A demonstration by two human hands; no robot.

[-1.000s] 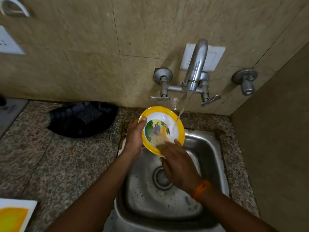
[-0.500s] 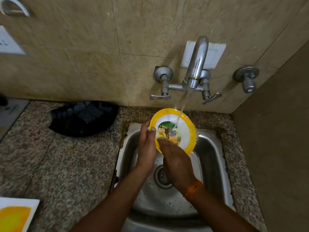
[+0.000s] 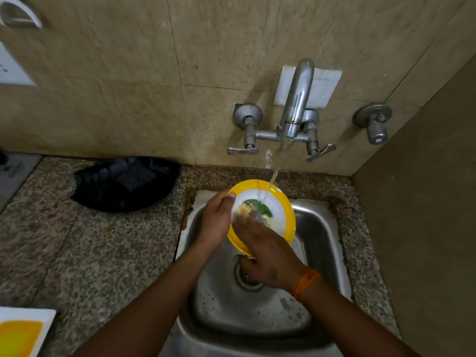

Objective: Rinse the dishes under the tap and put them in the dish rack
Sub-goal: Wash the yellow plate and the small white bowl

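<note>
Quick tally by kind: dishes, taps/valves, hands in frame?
Dishes: 2, the round yellow-rimmed plate under the water and a white-and-yellow square dish.
Taps/valves: 2, steel mixer tap, wall valve.
Hands: 2, left hand, right hand.
Total: 6

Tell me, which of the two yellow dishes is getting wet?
The round yellow-rimmed plate held over the sink; tap water lands on it. The square one lies on the counter, away from the water.

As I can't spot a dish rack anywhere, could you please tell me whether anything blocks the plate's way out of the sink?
Nothing visible does: the yellow-rimmed plate, held by the left hand, sits over the open steel sink. No rack is in view.
</note>
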